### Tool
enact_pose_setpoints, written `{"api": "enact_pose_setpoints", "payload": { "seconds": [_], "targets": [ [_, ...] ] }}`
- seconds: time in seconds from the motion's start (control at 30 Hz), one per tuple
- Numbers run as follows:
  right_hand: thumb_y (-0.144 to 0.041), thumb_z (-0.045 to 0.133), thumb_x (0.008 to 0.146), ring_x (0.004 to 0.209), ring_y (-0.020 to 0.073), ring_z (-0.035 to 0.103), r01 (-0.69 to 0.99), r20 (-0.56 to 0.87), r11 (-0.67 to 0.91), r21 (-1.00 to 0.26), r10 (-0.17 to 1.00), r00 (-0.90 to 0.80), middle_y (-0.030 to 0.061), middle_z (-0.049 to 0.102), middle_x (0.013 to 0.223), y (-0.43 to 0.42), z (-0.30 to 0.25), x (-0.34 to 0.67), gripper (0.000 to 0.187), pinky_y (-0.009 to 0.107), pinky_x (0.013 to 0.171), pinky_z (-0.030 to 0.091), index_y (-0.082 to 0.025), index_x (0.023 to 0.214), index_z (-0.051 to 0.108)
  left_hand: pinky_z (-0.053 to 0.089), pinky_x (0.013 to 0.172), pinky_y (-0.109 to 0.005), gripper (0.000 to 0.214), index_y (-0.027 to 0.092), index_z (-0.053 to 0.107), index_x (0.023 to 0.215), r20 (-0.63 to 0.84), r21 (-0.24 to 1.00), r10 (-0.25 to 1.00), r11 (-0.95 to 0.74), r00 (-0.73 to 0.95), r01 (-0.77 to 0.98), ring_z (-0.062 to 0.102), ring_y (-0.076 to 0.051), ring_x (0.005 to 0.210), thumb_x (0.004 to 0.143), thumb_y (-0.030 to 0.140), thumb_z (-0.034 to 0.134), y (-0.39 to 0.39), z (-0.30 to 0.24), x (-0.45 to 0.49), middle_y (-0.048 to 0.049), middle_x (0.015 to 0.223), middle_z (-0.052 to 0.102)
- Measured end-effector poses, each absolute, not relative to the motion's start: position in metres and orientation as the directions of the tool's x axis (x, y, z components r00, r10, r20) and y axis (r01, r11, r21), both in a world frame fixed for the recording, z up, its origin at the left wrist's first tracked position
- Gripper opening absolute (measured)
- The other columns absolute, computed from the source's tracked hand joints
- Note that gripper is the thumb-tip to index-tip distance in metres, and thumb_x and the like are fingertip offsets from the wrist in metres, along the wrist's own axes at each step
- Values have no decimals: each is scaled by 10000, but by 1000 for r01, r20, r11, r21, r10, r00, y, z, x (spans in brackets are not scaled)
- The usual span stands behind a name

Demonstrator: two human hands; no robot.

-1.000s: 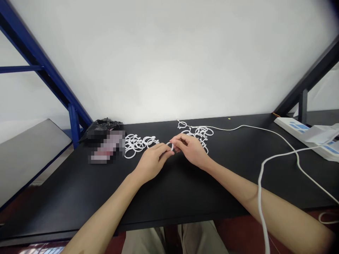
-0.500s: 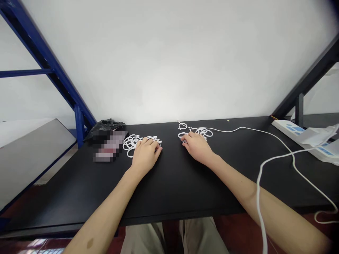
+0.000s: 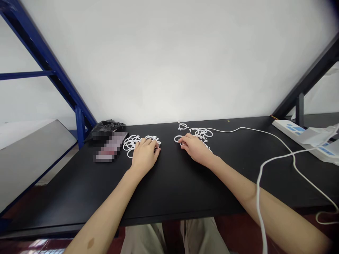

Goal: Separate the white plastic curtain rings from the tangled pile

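Observation:
My left hand (image 3: 145,152) rests palm down over a pile of white elastic cord loops (image 3: 129,143), its fingers lying on them and the thumb held apart. Several loops show to its left and beyond its fingertips. To the right, my right hand (image 3: 195,147) has its fingers bent and drawn together at a white cord loop (image 3: 177,139), which sticks out past the fingertips. More white loops (image 3: 203,133) lie behind and beside this hand. What is under both palms is hidden.
A black plastic bag (image 3: 104,127) and a blurred-out flat item (image 3: 111,146) lie left on the black table (image 3: 164,190). A white cable (image 3: 261,176) runs over my right forearm. White power strips with blue areas (image 3: 296,130) and paper stand at right. Blue frame bars (image 3: 60,84) rise at left.
The loop at my right fingertips has shifted a little left, and another loop now shows by the right wrist. My left hand has barely moved.

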State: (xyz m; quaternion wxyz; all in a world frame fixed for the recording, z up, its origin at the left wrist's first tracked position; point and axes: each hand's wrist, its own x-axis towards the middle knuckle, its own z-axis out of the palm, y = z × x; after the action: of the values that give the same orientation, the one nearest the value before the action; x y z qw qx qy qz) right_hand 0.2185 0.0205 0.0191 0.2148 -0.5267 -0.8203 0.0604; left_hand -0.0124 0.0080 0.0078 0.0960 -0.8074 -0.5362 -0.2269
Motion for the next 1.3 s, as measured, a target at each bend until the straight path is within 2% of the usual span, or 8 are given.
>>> {"api": "enact_pose_setpoints", "payload": {
  "seconds": [0.23, 0.4, 0.53, 0.63, 0.77, 1.0, 1.2, 1.3],
  "targets": [
    [-86, 576, 871, 775, 152, 607, 757, 334, 470, -454, 877, -345, 47, 613, 922, 13, 28, 213, 148, 306, 758, 493, -169, 950, 670, 405, 804, -444, 90, 208, 602, 938, 475, 126, 823, -415, 312, 901, 538, -304, 954, 871, 188, 545, 5, 13, -9, -90, 961, 651],
    [-145, 563, 908, 829, 163, 610, 658, 561, 592, -465, 772, -298, 44, 636, 927, 6, 33, 207, 111, 318, 785, 496, -196, 911, 662, 427, 858, -431, 129, 202, 600, 997, 512, 244, 788, -514, 341, 822, 540, -266, 966, 908, 286, 559, -3, 19, 0, -64, 964, 641],
    [-197, 581, 918, 831, 158, 612, 513, 671, 692, -508, 691, -269, 30, 639, 906, -4, 37, 197, 89, 314, 774, 510, -226, 910, 665, 430, 951, -429, 346, 213, 533, 1201, 499, 381, 762, -620, 412, 686, 537, -243, 1041, 894, 358, 600, -10, 21, 8, -60, 1087, 633],
    [-215, 590, 917, 822, 155, 613, 434, 665, 705, -560, 696, -272, 29, 639, 904, -11, 39, 190, 80, 308, 746, 521, -233, 911, 668, 445, 942, -428, 404, 226, 497, 1243, 455, 452, 772, -630, 445, 632, 528, -250, 1085, 889, 387, 604, -12, 21, 11, -68, 1168, 612],
    [-217, 596, 914, 819, 150, 612, 382, 657, 715, -586, 695, -293, 28, 637, 910, -16, 40, 186, 83, 296, 719, 526, -236, 925, 676, 483, 828, -371, 281, 227, 557, 1130, 407, 522, 784, -621, 469, 585, 554, -215, 936, 893, 371, 601, -12, 21, 11, -39, 1003, 624],
    [-279, 554, 939, 887, 164, 605, 484, 571, 668, -565, 741, -355, 57, 592, 1025, -10, 32, 192, 225, 323, 795, 535, -250, 1148, 634, 498, 817, -371, 395, 251, 522, 1244, 396, 572, 811, -585, 431, 575, 570, -214, 940, 868, 309, 629, -9, 19, 9, -44, 1072, 624],
    [-268, 535, 951, 783, 139, 603, 506, 517, 642, -576, 766, -383, 16, 659, 890, -8, 34, 194, 113, 269, 711, 492, -219, 928, 635, 524, 806, -350, 513, 228, 486, 1292, 349, 645, 868, -495, 352, 582, 601, -176, 865, 828, 323, 681, -9, 17, 7, -63, 1117, 621],
    [-274, 528, 952, 758, 135, 603, 508, 501, 610, -608, 791, -350, 8, 669, 872, -8, 34, 193, 123, 264, 695, 487, -224, 904, 630, 525, 777, -350, 460, 233, 529, 1251, 369, 627, 859, -513, 356, 587, 598, -170, 814, 830, 345, 677, -9, 19, 6, -47, 1024, 633]
  ]
}}
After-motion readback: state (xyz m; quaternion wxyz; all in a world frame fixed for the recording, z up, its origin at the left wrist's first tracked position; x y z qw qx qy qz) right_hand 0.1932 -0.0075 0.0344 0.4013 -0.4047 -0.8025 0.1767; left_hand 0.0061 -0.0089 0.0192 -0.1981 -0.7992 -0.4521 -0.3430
